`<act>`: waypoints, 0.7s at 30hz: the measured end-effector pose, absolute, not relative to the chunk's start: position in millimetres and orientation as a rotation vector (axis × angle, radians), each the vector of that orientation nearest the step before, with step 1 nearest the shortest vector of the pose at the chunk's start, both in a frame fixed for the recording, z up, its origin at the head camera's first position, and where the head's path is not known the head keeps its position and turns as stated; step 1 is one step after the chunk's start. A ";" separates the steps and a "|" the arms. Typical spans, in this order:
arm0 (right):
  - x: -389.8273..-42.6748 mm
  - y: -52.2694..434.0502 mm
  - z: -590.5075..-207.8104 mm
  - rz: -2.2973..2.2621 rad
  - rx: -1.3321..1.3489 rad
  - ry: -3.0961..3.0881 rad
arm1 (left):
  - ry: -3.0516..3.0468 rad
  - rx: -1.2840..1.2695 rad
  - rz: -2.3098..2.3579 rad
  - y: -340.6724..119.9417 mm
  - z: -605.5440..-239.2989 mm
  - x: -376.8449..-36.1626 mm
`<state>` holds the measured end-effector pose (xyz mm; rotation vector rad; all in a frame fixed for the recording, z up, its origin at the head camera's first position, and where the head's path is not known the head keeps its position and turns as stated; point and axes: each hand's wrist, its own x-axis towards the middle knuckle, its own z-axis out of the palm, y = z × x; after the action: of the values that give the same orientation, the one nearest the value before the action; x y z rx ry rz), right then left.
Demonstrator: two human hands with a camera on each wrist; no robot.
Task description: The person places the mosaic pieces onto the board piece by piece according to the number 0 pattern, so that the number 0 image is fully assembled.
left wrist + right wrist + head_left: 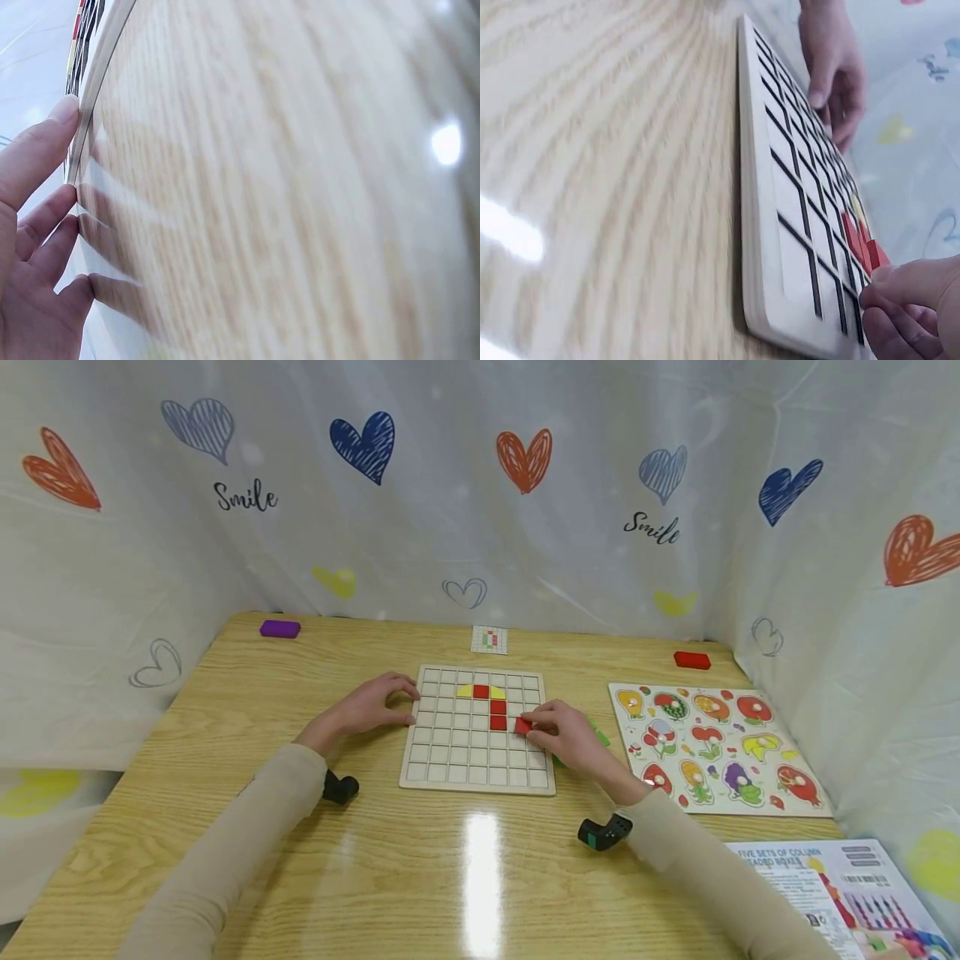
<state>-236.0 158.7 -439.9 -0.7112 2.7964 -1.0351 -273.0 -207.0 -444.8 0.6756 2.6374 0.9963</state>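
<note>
One wooden grid board (450, 752) lies flat on the tabletop (225, 710), between the two hands. The right hand (566, 737) pinches one red square tile (522, 725) between thumb and fingertips, holding it over the board's right side, just beside the tiles already set. Three red tiles (497, 707) sit in the cells there, stepping down from the upper row, and two yellow curved pieces (465, 691) flank the topmost red one. The left hand (371, 704) rests against the board's left edge, its fingers loosely bent and touching the rim, gripping nothing. One purple block (280, 628) and one red block (692, 660) lie well apart near the far edge. One small pattern card (489, 639) lies beyond the board. One fruit puzzle (712, 747) lies to the right.
</note>
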 end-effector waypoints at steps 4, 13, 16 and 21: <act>-231.2 146.4 -441.2 -0.994 -0.773 2.781 | 2.635 0.679 1.002 -206.3 -445.1 -273.4; -228.4 133.2 -445.4 -0.986 -0.869 2.777 | 2.642 0.675 0.998 -206.8 -449.0 -275.1; -227.1 130.3 -445.2 -1.005 -0.835 2.763 | 2.641 0.669 0.997 -206.5 -448.1 -274.6; -225.4 127.5 -446.8 -0.991 -0.834 2.765 | 2.646 0.678 0.991 -206.6 -446.6 -273.9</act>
<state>-225.4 127.5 -446.8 -0.8337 2.7645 -0.9913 -273.9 -206.6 -446.6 0.6783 2.6463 0.9915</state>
